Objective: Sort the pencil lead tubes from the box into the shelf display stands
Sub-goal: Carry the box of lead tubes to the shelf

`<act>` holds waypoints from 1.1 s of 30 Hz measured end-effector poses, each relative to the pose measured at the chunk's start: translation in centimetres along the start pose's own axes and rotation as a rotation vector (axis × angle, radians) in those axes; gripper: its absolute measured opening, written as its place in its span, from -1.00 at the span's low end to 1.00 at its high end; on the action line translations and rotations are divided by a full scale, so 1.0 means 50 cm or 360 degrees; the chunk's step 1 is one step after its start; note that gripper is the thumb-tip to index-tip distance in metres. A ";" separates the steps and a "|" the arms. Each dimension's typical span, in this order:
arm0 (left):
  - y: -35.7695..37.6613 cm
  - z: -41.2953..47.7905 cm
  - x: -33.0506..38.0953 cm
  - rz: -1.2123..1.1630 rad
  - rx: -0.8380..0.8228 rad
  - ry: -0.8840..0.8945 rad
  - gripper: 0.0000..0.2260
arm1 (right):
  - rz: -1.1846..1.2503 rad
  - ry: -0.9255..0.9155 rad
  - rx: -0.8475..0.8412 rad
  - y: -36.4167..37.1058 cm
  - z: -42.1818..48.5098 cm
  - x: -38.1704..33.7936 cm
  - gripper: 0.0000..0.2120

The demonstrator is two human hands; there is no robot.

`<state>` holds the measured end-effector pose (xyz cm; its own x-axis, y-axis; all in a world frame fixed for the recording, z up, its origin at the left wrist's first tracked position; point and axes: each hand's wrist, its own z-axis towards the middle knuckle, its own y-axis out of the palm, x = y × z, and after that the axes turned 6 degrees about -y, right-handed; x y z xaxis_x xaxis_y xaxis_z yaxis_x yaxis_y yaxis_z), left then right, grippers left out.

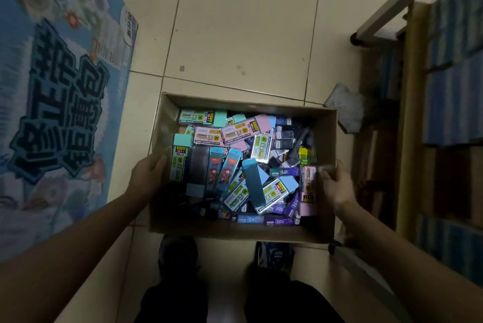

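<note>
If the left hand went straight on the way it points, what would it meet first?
The left hand would likely meet the mint-capped tube inside the box's left wall; depth unclear.

The box [243, 102] is plain brown cardboard. Its pencil lead tubes [243, 130] are pink, mint, sky blue, teal and purple, many with yellow-green labels. The floor [248, 22] is cream tile. The pale blue carton [60, 87] at frame left bears dark teal characters.

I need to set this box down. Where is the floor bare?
Bare tiles lie beyond the box, between the blue printed carton and the shelf unit. Right of the box is crowded: a grey wad lies by the shelf's base.
</note>
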<state>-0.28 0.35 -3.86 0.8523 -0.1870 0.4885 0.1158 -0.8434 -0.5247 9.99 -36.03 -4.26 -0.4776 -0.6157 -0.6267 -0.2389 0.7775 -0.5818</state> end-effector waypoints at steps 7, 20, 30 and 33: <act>-0.124 -0.132 0.141 -0.0029 -0.0046 0.0021 -0.87 | 0.0027 0.0012 0.0007 -0.138 -0.115 -0.151 -0.87; -0.516 -0.508 0.528 -0.0124 0.0125 -0.0011 -0.66 | -0.0011 -0.0246 0.0060 -0.487 -0.359 -0.680 -0.90; -0.719 -0.532 0.850 -0.0154 0.0195 0.0101 -0.67 | 0.0024 -0.0356 0.0111 -0.629 -0.319 -0.986 -0.91; -0.743 -0.497 0.940 -0.0190 0.0202 0.0035 -0.67 | -0.0016 -0.0370 0.0110 -0.649 -0.243 -1.082 -0.88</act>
<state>22.83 10.38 55.94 0.8176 -0.1015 0.5668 0.2799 -0.7901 -0.5453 33.33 -26.40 54.85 -0.2662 -0.6425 -0.7186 -0.1806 0.7655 -0.6176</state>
